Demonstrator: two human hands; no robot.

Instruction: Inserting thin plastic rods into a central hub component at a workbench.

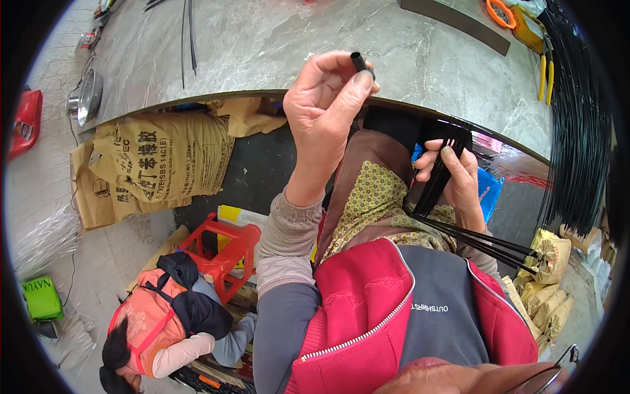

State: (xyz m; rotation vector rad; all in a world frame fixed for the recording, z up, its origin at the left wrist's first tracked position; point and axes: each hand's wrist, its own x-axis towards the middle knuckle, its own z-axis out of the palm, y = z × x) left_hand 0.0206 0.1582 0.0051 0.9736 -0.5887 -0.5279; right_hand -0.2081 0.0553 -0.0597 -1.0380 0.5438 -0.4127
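Note:
My left hand [328, 108] is raised over the front edge of the grey table [262, 49]. Its thumb and fingers pinch a short black tube [359, 62], whose hollow end points up and away. Lower and to the right, my right hand [459, 171] is closed around a bundle of thin black strips [436, 187]. Their long ends trail down to the right, past my forearm. A patterned yellow and brown apron [374, 190] covers my lap behind the strips.
A thick bundle of long black strands [577, 131] hangs over the table's right edge, beside yellow-handled pliers [546, 75] and an orange bowl [501, 13]. Brown paper sacks [164, 157] lie below the table. Another person [164, 315] bends near a red stool [226, 246] at lower left.

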